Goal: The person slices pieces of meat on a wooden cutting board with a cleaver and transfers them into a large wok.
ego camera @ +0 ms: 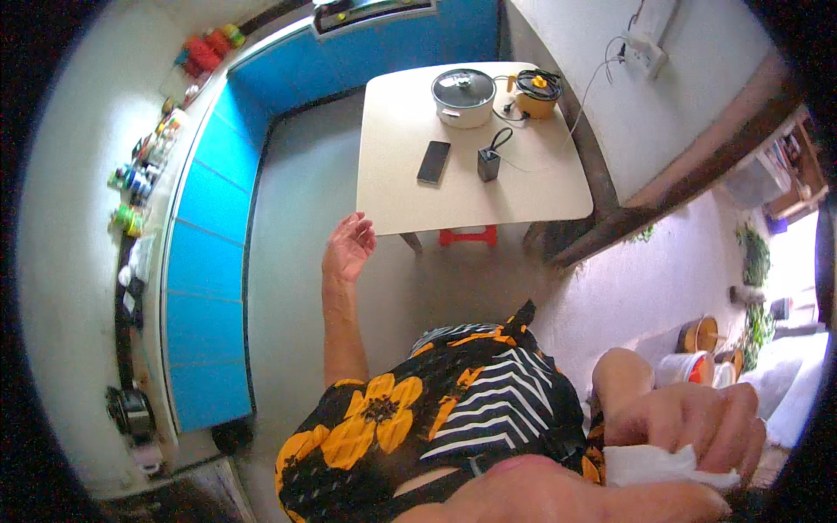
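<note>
My left hand (351,247) is empty, its fingers loosely curled and apart, beside the near left corner of the cream table (405,202); I cannot tell whether it touches the edge. Raised close to the camera at the lower right, my right hand (693,418) is closed on a crumpled white tissue (647,465). On the table lie a black smartphone (433,162) and a small upright black box with a loop and a thin cable (488,165). Behind them stand a white pot with a glass lid (463,111) and a yellow pot (536,104) with a black cord coiled on top.
A red plastic stool (468,235) is under the table. Blue cabinets (206,261) run along the left and far sides, with bottles and packets on the counter. A wall socket (644,57) with cables is at the upper right; buckets (680,369) and greens stand at the right.
</note>
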The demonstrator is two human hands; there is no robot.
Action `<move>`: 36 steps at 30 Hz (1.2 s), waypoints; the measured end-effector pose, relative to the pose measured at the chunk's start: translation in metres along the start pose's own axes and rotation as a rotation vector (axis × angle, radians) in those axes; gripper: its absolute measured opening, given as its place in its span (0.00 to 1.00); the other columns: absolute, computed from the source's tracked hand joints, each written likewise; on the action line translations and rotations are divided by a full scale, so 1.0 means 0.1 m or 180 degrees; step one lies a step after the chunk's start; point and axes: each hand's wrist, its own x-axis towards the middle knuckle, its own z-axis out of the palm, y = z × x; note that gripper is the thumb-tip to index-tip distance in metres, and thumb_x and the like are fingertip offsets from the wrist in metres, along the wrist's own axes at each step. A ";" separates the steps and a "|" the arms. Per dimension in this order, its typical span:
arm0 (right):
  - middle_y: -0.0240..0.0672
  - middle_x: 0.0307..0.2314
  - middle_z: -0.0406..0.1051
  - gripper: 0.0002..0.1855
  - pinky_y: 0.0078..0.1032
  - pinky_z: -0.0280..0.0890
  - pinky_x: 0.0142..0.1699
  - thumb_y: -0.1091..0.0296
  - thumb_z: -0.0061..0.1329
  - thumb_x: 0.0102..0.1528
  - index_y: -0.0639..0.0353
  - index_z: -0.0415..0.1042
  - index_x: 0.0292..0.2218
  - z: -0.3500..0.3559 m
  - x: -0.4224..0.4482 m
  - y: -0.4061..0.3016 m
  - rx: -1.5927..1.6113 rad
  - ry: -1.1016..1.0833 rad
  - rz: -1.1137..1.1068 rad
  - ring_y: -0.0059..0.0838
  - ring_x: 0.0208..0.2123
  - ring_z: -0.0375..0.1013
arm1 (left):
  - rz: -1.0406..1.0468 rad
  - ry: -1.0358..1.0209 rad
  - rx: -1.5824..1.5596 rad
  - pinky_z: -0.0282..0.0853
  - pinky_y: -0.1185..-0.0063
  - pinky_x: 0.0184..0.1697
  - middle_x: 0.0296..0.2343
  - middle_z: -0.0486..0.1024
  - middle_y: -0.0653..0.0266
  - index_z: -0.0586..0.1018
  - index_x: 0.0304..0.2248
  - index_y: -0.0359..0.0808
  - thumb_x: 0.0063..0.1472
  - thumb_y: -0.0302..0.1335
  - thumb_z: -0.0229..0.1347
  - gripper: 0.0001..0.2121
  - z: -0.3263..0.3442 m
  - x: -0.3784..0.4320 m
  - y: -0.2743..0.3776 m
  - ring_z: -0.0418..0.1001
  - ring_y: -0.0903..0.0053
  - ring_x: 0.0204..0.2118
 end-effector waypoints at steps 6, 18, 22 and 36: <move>0.45 0.41 0.68 0.18 0.30 0.65 0.47 0.70 0.42 0.56 0.61 0.68 0.47 0.07 -0.10 -0.12 -0.0217 0.0224 -0.0416 0.35 0.41 0.70 | -0.0106 -0.0179 0.0201 0.70 0.75 0.34 0.29 0.75 0.62 0.73 0.38 0.35 0.59 0.29 0.55 0.09 0.14 0.39 -0.19 0.72 0.75 0.29; 0.48 0.46 0.66 0.19 0.34 0.62 0.54 0.65 0.35 0.61 0.63 0.64 0.51 0.31 0.05 0.06 -0.0351 0.0200 -0.0486 0.38 0.47 0.68 | -0.0561 -0.0088 -0.0055 0.70 0.76 0.32 0.28 0.75 0.63 0.74 0.38 0.36 0.60 0.28 0.54 0.08 -0.11 0.48 -0.63 0.72 0.75 0.28; 0.49 0.47 0.65 0.20 0.36 0.62 0.56 0.64 0.33 0.63 0.64 0.62 0.53 0.32 0.12 0.14 -0.0348 0.0187 -0.0466 0.39 0.49 0.67 | -0.0667 -0.0215 -0.0157 0.70 0.77 0.32 0.28 0.75 0.63 0.74 0.38 0.37 0.60 0.28 0.53 0.08 -0.30 0.48 -0.69 0.72 0.75 0.28; 0.48 0.33 0.69 0.04 0.35 0.69 0.37 0.73 0.50 0.54 0.64 0.70 0.31 -0.10 -0.43 0.63 0.0330 0.1168 0.0631 0.41 0.32 0.69 | -0.0536 0.0185 -0.0673 0.69 0.77 0.31 0.28 0.74 0.65 0.74 0.38 0.38 0.60 0.28 0.53 0.07 -0.73 0.19 -1.01 0.71 0.77 0.29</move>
